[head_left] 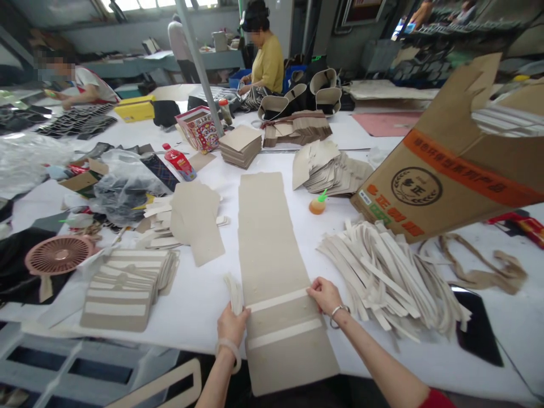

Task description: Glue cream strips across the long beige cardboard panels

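A long row of overlapping beige board pieces [266, 238] runs away from me down the middle of the table. Across the nearest piece lie two pale strips, a farther strip [278, 300] and a nearer strip [285, 334]. My right hand [325, 296] pinches the right end of the farther strip at the board's edge. In my left hand [233, 324] is a small bundle of pale strips [233, 288], held upright. The left thumb touches the board near that same strip's left end. A large heap of loose strips [382, 272] lies right of my right hand.
Left stands a stack of boards with strips [117, 306], beside a pink fan [60, 254]. A glue bottle [317, 205], a red-capped bottle [179, 163] and board stacks [241, 146] lie beyond. A carton [425, 175] leans right, near a dark tablet [478, 326]. Other people work behind.
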Action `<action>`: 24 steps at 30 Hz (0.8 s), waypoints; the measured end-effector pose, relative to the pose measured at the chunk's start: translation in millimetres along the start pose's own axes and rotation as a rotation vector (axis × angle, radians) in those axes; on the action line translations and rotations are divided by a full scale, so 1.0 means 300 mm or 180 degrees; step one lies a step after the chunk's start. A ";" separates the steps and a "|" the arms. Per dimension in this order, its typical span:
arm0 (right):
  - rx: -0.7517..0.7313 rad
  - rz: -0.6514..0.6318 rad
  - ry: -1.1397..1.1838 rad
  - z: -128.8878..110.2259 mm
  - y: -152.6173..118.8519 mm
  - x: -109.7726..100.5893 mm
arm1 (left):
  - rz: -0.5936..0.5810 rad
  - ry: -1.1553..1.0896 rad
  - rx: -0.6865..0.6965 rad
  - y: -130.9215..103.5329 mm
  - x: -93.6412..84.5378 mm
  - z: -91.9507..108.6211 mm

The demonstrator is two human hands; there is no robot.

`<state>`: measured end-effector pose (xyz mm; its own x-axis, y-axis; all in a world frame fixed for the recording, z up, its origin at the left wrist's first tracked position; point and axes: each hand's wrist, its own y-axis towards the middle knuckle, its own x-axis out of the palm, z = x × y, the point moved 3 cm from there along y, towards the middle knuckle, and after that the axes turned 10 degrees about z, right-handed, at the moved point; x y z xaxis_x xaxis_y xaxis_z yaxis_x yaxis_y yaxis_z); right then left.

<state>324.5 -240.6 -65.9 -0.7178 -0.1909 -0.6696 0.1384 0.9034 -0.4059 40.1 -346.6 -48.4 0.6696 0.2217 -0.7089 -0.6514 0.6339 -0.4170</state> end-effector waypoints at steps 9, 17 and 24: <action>0.0005 0.0033 -0.0032 -0.003 -0.011 0.007 | -0.0119 -0.0068 0.0111 -0.003 -0.016 -0.007; 0.0047 0.0002 -0.0058 -0.008 -0.023 0.005 | -0.0138 -0.0029 0.0146 -0.001 -0.014 -0.024; -0.0104 0.0211 -0.0303 -0.006 -0.024 0.006 | -0.0189 0.0099 0.0201 -0.002 -0.014 -0.014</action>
<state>321.0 -246.9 -63.0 -0.6395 -0.1646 -0.7509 0.1599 0.9269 -0.3394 36.2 -351.0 -47.4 0.6943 0.1598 -0.7017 -0.5863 0.6910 -0.4227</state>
